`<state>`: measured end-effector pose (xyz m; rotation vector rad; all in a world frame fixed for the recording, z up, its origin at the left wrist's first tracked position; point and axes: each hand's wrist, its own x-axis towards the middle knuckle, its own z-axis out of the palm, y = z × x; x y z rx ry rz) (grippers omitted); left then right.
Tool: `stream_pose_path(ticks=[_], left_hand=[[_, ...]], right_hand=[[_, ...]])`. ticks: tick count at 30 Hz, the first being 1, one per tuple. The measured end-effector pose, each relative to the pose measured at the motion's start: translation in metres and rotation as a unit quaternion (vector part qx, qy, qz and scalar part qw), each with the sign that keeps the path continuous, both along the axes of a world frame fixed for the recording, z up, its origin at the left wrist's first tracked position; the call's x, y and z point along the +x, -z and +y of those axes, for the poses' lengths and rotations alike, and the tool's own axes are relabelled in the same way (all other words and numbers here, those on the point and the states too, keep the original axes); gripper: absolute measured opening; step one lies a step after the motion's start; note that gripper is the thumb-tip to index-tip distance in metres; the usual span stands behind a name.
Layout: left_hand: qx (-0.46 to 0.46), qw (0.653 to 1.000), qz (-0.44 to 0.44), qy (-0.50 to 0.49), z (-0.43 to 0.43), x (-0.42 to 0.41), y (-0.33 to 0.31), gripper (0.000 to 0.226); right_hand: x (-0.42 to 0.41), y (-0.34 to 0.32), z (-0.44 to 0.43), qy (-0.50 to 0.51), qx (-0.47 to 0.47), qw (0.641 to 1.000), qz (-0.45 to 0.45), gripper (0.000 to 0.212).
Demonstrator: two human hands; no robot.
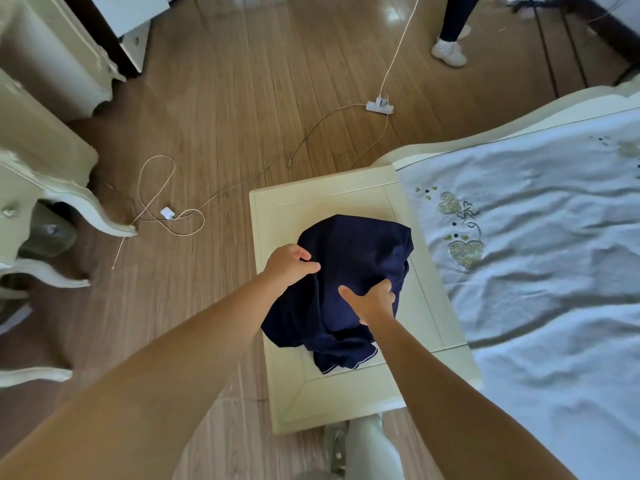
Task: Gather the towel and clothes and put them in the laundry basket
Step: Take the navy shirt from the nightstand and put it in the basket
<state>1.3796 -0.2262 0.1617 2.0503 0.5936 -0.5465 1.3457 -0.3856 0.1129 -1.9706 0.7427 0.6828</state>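
Both hands, left hand (289, 263) and right hand (372, 301), grip the navy garment (360, 251) between them.

left hand (291, 263): arm extended, fingers curled shut | right hand (372, 301): arm extended, fingers pinched closed

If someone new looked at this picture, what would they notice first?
Probably the dark navy garment bunched on the cream bench at the foot of the bed, with the left hand and right hand both gripping it. Next, the white cables looping across the wooden floor.
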Motion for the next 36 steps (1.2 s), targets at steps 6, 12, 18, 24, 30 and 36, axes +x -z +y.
stream_pose_path(ticks=[6,12,18,24,30,36], left_hand=[[-0.002,1.000,0.021,0.020,0.000,0.015,0.006,0.037],[-0.020,0.991,0.050,0.121,-0.012,0.027,-0.022,0.047],[-0.046,0.951,0.085,0.293,-0.023,0.032,-0.068,0.103],[-0.058,0.941,-0.084,0.322,-0.039,0.032,-0.147,0.101],[-0.029,0.918,-0.350,0.183,-0.050,0.042,-0.249,0.006],[-0.057,0.900,-0.413,0.127,-0.066,0.037,-0.339,0.025]], right_hand=[[0.012,0.009,-0.012,-0.026,-0.030,0.998,0.054,0.071],[0.023,-0.029,-0.015,-0.051,-0.015,0.998,-0.046,0.037],[0.047,-0.107,-0.005,0.007,0.085,0.988,-0.131,0.034],[0.068,-0.222,-0.022,0.126,0.225,0.938,-0.234,0.022],[0.056,-0.326,-0.054,0.146,0.287,0.880,-0.350,0.026],[0.034,-0.398,-0.087,0.157,0.285,0.831,-0.451,0.048]])
